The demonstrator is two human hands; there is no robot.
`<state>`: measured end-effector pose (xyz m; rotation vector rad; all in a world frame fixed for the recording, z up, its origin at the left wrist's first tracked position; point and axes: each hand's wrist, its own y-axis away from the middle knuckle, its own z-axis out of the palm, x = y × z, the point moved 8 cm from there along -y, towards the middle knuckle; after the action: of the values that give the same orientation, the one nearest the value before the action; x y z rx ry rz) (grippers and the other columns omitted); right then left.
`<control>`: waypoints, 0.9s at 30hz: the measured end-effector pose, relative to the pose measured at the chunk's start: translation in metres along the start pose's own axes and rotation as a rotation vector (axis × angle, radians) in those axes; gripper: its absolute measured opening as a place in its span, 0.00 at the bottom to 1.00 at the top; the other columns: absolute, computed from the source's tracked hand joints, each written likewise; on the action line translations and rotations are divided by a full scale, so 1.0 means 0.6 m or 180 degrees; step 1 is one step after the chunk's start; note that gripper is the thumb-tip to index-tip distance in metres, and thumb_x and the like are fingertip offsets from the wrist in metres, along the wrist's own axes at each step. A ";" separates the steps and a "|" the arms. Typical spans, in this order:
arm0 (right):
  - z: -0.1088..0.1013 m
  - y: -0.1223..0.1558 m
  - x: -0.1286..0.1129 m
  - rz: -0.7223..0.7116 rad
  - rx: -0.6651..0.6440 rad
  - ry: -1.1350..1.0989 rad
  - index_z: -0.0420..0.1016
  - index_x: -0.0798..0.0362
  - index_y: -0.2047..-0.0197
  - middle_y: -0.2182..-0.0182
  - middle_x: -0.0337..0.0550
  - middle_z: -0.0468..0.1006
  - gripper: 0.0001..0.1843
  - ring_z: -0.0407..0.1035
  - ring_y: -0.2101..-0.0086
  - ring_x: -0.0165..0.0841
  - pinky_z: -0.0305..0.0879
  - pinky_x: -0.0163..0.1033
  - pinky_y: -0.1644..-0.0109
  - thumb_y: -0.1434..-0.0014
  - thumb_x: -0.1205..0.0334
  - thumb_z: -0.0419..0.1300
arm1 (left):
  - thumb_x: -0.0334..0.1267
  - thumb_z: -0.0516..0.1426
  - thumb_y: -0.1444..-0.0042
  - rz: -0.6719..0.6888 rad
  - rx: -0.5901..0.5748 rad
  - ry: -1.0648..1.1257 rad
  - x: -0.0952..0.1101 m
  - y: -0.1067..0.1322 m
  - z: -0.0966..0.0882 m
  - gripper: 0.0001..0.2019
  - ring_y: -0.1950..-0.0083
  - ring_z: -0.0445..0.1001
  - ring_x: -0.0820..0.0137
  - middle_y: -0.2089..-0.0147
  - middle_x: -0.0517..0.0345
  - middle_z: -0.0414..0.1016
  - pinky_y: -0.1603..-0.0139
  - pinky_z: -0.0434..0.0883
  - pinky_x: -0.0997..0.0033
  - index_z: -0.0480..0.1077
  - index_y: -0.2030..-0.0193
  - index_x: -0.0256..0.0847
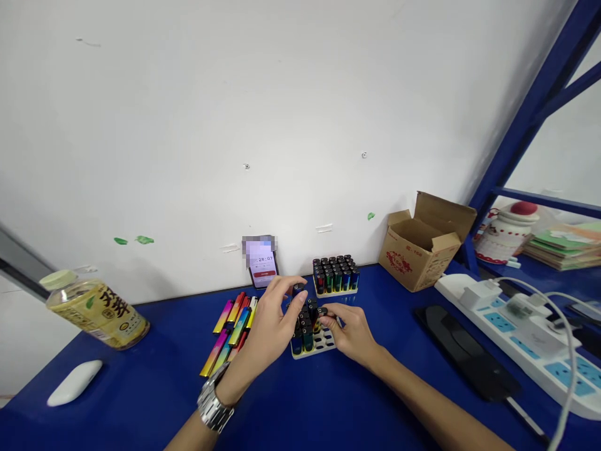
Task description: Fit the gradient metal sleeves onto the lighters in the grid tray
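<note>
A white tray with holes stands in front of me, its left part filled with upright dark-topped lighters. Over the back left of this tray, my left hand, with a metal watch at the wrist, pinches the black top of a lighter between thumb and fingers. My right hand grips another lighter by its top, above the holes at the right; its lower part is mostly hidden. To the left of my left hand lies a pile of loose shiny lighters in rainbow, red and yellow colours.
Behind stands a second tray full of lighters. A phone with a timer leans on the wall. An open cardboard box, a black phone and a power strip are right; a drink bottle and white case are left.
</note>
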<state>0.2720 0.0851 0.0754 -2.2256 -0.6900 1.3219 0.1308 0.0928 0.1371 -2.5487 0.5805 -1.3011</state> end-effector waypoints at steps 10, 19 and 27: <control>0.020 -0.006 -0.012 -0.0338 -0.0957 0.1020 0.65 0.54 0.69 0.74 0.44 0.69 0.12 0.64 0.74 0.36 0.56 0.37 0.71 0.44 0.78 0.46 | 0.40 0.57 0.45 -0.0001 -0.0177 -0.0031 0.011 0.011 0.024 0.07 0.54 0.72 0.65 0.58 0.56 0.74 0.55 0.70 0.65 0.69 0.59 0.44; 0.022 -0.001 -0.004 -0.0359 -0.1450 0.1308 0.70 0.54 0.69 0.71 0.44 0.71 0.13 0.65 0.69 0.35 0.61 0.37 0.65 0.47 0.79 0.50 | 0.34 0.56 0.42 0.0947 -0.0577 -0.0938 0.034 0.024 0.057 0.03 0.58 0.67 0.65 0.65 0.56 0.70 0.58 0.66 0.64 0.66 0.67 0.41; 0.009 -0.005 0.019 -0.0053 -0.1335 0.1040 0.74 0.57 0.66 0.72 0.44 0.71 0.16 0.65 0.70 0.33 0.62 0.36 0.65 0.48 0.80 0.49 | 0.29 0.50 0.40 0.1343 -0.0537 -0.1736 0.048 0.037 0.075 0.07 0.55 0.64 0.64 0.58 0.53 0.70 0.57 0.62 0.60 0.66 0.68 0.39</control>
<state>0.2711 0.0950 0.0671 -2.6730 -0.9208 0.8256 0.1775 0.0611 0.1236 -2.5485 1.0519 -0.4088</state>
